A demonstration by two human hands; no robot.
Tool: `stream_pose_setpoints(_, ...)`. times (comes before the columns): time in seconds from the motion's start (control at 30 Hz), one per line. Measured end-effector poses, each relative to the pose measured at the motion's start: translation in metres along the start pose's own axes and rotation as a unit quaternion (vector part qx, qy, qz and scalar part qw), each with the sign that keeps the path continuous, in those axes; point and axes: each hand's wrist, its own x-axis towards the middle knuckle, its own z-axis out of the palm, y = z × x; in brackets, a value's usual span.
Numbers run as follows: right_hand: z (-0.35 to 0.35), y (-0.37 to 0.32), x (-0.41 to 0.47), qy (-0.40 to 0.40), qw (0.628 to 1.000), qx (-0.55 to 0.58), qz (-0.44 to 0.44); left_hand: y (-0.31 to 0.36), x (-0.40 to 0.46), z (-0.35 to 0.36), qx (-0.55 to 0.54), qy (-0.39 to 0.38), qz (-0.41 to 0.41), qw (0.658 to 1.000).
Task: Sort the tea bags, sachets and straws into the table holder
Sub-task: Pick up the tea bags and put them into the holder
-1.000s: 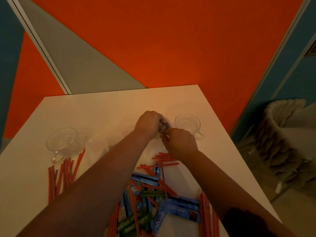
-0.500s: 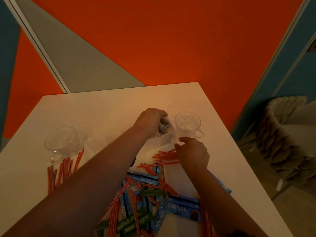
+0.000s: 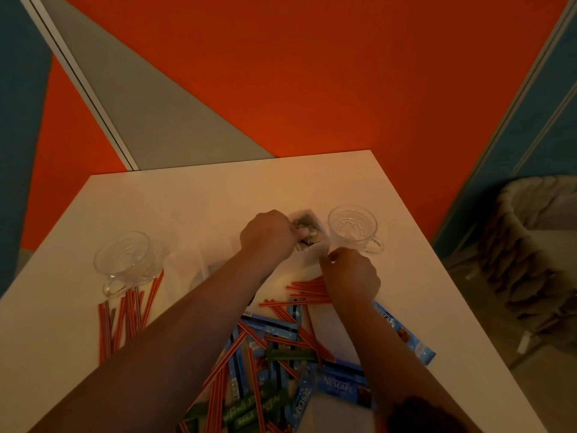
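Translucent tea bag packet (image 3: 307,228) with dark contents sits at the far middle of the white table (image 3: 193,201), gripped by the left hand (image 3: 268,235), fingers curled round its left edge. Right hand (image 3: 351,273) just near-right of it, fingers curled, pinching what looks like the packet's clear lower corner; exact contact hard to tell. Both forearms reach in from the near edge.

Clear glass cup (image 3: 354,228) stands just right of the packet, handle pointing right, close to the right hand. Second glass cup (image 3: 125,260) at the left, well apart.

Red straws (image 3: 307,290) fan out just left of the right hand, partly under it. Another bunch of red straws (image 3: 125,317) lies near the left cup. Between the forearms: jumbled pile of blue Nescafé sachets (image 3: 343,384), green sachets (image 3: 259,407) and more straws. One blue sachet (image 3: 406,335) lies right of the right forearm.

Table holder: cannot be made out.
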Motion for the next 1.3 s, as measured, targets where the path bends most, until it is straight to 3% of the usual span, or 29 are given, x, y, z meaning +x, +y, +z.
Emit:
stream_pose_setpoints(0.27,-0.022,-0.002,-0.009,0.056,0.997,-0.028,-0.049,0.001,-0.001,0.008,-0.044,-0.015,-0.003,0.999)
stream_pose_setpoints(0.47,-0.043,-0.030,-0.002,0.114,0.975,-0.069,-0.181,0.001,-0.003,0.008,-0.049,-0.008,0.015,0.999)
stream_pose_setpoints(0.57,-0.044,-0.039,0.005,0.085,0.952,-0.144,-0.256,0.003,-0.004,0.004,-0.049,0.002,0.039,0.998)
stream_pose_setpoints(0.73,-0.040,-0.038,0.004,0.033,0.917,-0.248,-0.310,0.012,0.002,-0.015,-0.082,0.006,0.103,0.991)
stream_pose_setpoints(1.13,-0.022,-0.028,-0.001,-0.027,0.915,-0.242,-0.320,0.021,0.013,-0.009,-0.084,-0.001,0.147,0.986)
stream_pose_setpoints(1.3,-0.021,-0.027,-0.006,-0.035,0.911,-0.248,-0.328,0.011,0.021,0.007,-0.030,-0.005,0.149,0.988)
